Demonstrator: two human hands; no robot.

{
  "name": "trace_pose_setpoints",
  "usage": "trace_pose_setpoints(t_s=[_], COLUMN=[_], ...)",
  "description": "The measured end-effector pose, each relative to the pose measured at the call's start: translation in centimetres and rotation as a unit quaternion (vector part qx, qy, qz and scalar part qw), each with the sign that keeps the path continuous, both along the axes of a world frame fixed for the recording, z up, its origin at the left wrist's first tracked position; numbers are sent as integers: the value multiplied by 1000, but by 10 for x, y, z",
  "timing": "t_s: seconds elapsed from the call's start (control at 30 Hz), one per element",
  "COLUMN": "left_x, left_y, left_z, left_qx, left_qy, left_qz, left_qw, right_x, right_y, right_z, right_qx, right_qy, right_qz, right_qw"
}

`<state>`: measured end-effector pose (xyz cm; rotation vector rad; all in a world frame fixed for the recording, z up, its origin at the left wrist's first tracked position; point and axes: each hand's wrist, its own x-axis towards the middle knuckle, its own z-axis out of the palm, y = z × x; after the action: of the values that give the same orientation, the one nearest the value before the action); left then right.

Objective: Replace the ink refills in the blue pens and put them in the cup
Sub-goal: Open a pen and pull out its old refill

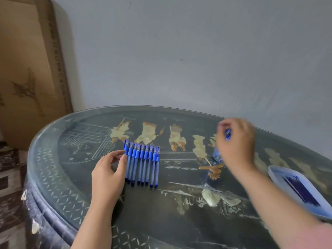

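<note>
On the round, glass-topped dark table (71, 177) with pale inlaid figures, a row of about 9 blue plastic pens with blue caps (142, 164) lies side by side, caps pointing away from the person. The left hand (107, 177) rests just beside this row. Its fingers are lightly bent and a little apart, and the thumb and fingertips touch the side of the leftmost pen without closing round it.

The right hand (237, 146) is raised further right and is blurred. Its fingers curl round a single blue pen (227, 134), of which only a short blue stretch shows between them. Just below and left of that hand, partly hidden by it, stands a clear bluish plastic object that I take to be the cup (217, 156). Whether the pen's tip is already inside it cannot be told, nor whether any pens are in it.

At the right edge, a pale rectangular plastic tray (276, 175) holds a bundle of dark blue ink refills (300, 189).

By my judgement the task is at an early stage. 1 pen appears to be on its way into the cup, while the whole row, well apart from the cup, is left to do. The frame does not show which pens in the row already have new refills. A brown cardboard sheet (27, 69) leans against the wall at the far left.
</note>
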<state>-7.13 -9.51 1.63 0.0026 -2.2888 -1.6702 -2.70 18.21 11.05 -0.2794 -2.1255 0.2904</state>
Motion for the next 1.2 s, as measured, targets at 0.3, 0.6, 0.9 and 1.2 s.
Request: trace_pose_setpoints(t_s=[0.3,0.6,0.9,1.2], left_x=[-1,-2,-2,15], left_y=[-3,-2,-4,4], left_z=[-1,-3,-4,4], left_qx=[9,22,19,-88], left_qy=[-4,-11,-11,104], left_qz=[-2,-6,-19,-96], left_qw=[1000,1000,1000,986], right_x=[-30,-45,-47,31], right_y=[-114,-130,-124,-68], right_z=[-80,-78,-74,-45], right_qx=[-263,-238,-291,-266], right_qy=[-338,-377,-350,-280], right_qz=[52,-14,-54,81], right_qw=[902,895,889,919])
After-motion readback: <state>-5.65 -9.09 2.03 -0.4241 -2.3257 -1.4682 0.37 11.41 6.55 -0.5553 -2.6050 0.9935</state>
